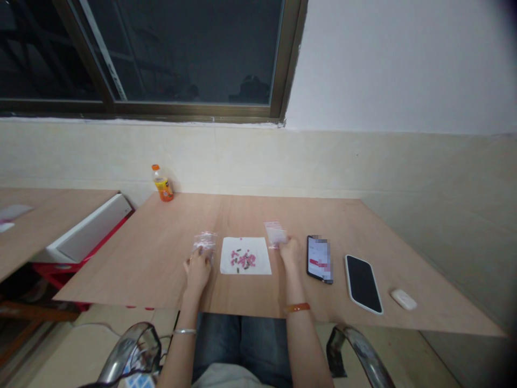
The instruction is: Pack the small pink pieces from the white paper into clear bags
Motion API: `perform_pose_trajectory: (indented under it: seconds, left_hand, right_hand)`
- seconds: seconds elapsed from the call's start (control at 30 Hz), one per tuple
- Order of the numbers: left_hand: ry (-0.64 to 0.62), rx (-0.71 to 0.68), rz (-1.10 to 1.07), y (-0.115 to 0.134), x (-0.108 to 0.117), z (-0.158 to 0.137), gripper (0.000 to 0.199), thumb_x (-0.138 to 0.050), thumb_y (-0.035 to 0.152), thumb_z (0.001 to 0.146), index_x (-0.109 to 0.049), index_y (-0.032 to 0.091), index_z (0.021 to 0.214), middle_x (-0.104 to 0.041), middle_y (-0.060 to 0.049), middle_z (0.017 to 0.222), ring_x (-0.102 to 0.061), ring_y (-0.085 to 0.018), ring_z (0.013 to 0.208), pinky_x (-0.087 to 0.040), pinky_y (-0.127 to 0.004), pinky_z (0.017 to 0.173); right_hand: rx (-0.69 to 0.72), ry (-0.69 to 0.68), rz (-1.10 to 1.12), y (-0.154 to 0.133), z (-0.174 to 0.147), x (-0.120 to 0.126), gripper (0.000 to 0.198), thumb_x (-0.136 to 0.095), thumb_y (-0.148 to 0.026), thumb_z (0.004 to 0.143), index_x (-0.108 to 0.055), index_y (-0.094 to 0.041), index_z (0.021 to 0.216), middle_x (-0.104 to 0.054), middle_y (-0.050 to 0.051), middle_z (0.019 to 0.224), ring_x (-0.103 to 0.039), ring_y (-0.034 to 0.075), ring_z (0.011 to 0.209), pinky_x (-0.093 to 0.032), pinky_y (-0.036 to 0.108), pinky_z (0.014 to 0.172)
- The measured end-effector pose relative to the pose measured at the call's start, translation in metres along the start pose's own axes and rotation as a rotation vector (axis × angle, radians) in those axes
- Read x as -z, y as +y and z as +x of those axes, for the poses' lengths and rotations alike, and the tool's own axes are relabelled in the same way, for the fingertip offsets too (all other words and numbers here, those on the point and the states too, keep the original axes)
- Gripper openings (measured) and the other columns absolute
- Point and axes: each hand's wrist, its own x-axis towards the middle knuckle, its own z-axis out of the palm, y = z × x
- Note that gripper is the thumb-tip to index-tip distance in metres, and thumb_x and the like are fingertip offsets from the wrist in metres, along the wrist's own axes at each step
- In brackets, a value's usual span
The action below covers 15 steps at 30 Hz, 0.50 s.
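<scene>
My left hand (197, 268) lies on the table, fingers apart, with its fingertips at a little pile of clear plastic zip bags (205, 238). To the right, my right hand (290, 251) is slightly blurred, its fingers closed at the lower right corner of a clear zip bag (275, 231) with pink lines. Between the hands is a white sheet of paper (262, 247). Small pink pieces (246, 260) and several dark ones are scattered in its middle, too small to name.
Right of my hands lie a phone (318, 260) with a lit screen, a white-edged black tablet-like device (363, 284) and a small white case (403, 299). An orange-capped bottle (163, 186) stands at the back left of the wooden table (242, 213). Metal chair arms flank me.
</scene>
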Motion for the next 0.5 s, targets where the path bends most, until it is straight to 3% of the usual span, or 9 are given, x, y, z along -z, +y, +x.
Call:
perform_pose_trajectory:
  seconds: [0.2, 0.33, 0.5]
  left_hand:
    - [0.031, -0.081, -0.038, -0.012, -0.017, 0.009, 0.047, -0.035, 0.013, 0.087, -0.043, 0.017, 0.133, -0.042, -0.016, 0.14, -0.052, -0.026, 0.116, -0.041, -0.041, 0.093]
    - [0.076, -0.117, 0.007, -0.016, -0.029, 0.017, 0.045, -0.033, 0.012, 0.088, -0.046, 0.015, 0.131, -0.04, -0.015, 0.142, -0.042, -0.026, 0.127, -0.039, -0.039, 0.098]
    - [0.065, -0.103, -0.048, -0.017, -0.029, 0.031, 0.043, -0.036, 0.011, 0.087, -0.05, 0.016, 0.127, -0.041, -0.016, 0.141, -0.053, -0.026, 0.117, -0.043, -0.039, 0.095]
  right_hand:
    - [-0.055, 0.086, 0.206, 0.011, -0.008, 0.0, 0.024, -0.058, -0.028, 0.068, -0.07, -0.012, 0.081, -0.07, 0.019, 0.077, -0.065, 0.026, 0.068, -0.04, 0.027, 0.052]
    - [-0.04, 0.132, 0.371, 0.021, -0.022, 0.004, 0.022, -0.057, -0.032, 0.067, -0.067, -0.014, 0.073, -0.07, 0.016, 0.072, -0.064, 0.026, 0.067, -0.041, 0.028, 0.053]
    - [0.022, 0.129, 0.615, 0.023, -0.041, 0.006, 0.027, -0.052, -0.037, 0.068, -0.062, -0.013, 0.072, -0.07, 0.013, 0.074, -0.064, 0.023, 0.068, -0.048, 0.031, 0.062]
